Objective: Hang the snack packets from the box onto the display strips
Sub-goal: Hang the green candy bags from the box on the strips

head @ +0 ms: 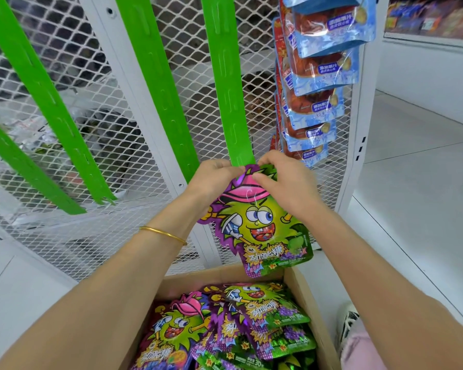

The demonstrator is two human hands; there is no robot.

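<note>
A purple and green snack packet (262,222) with a cartoon face hangs from both my hands at the lower end of a green display strip (225,76). My left hand (214,177) pinches the packet's top left corner. My right hand (284,180) pinches its top right, thumb on the pink cap print. The packet's top edge touches the strip's bottom tip. Below, an open cardboard box (225,273) holds several more of the same packets (225,324).
Three more green strips (155,84) (51,102) (24,166) hang bare on the white mesh rack (112,145). At the right, a strip carries several blue and red packets (316,76). White floor lies to the right; a shoe (348,327) stands beside the box.
</note>
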